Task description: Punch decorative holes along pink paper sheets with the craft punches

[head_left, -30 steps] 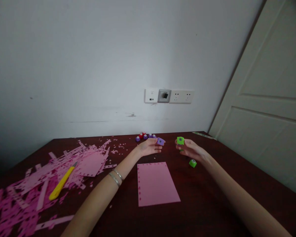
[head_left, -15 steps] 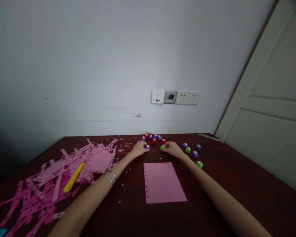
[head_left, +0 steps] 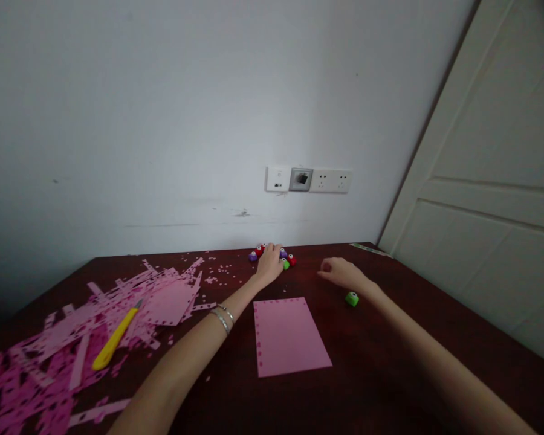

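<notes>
Mini craft punches (head_left: 291, 260) crowd the left hand (head_left: 269, 263), its grip impossible to tell, and the right hand (head_left: 343, 273), hold also hidden, curls near a green punch (head_left: 352, 299).

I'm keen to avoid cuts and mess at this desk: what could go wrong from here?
The yellow knife lies on the pink scraps with its grey tip apparently bare; the left forearm might brush it if it swung that way. The left hand partly hides a tight cluster of small coloured pieces, so it could knock some aside. The lone green piece sits close beside the right forearm and might get nudged.
</notes>
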`<state>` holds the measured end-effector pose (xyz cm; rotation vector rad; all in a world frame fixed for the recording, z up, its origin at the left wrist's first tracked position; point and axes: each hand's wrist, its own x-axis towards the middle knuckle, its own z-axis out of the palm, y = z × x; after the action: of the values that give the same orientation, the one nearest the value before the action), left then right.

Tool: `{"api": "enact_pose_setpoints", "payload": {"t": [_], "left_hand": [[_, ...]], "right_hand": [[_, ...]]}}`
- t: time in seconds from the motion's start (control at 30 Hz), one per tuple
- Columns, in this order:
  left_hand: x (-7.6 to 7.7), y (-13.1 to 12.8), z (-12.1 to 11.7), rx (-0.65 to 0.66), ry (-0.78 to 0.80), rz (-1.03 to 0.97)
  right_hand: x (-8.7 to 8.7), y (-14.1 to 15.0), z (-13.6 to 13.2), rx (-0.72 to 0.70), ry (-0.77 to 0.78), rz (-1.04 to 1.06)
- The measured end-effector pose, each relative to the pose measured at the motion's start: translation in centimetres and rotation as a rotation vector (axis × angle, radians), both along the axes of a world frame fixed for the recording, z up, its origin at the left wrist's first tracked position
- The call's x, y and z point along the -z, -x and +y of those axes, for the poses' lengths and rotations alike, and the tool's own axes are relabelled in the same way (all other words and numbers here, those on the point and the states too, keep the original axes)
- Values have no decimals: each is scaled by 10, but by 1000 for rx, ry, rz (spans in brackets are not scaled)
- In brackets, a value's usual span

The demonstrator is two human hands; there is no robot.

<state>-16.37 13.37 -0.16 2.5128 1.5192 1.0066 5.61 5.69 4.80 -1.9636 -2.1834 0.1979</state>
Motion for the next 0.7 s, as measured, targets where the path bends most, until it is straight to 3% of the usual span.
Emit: {"api": "enact_pose_setpoints", "payload": {"t": [0.1, 0.13, 0.2, 0.27, 0.37, 0.47, 0.57, 0.7], "left_hand": [[-5, -32, -6, 184, 52, -10], [-4, -46, -6, 232, 91, -17], [2, -76, -7, 310, 199, -25], [11, -104, -10, 340, 282, -22], [22, -135, -16, 267, 334, -42], [25, -151, -21, 172, 434, -199], [23, -158, -23, 167, 578, -395], [13, -151, -20, 240, 691, -528]], "right_hand": [[0, -50, -27, -70, 322, 185], [4, -61, -34, -55, 352, 219], [16, -75, -45, -53, 330, 228], [30, -80, -53, -82, 199, 216], [48, -78, -59, -59, 63, 195], [56, -74, -62, 21, 0, 169], [59, -72, -61, 42, -46, 225], [56, -70, -60, 14, 100, 665]]}}
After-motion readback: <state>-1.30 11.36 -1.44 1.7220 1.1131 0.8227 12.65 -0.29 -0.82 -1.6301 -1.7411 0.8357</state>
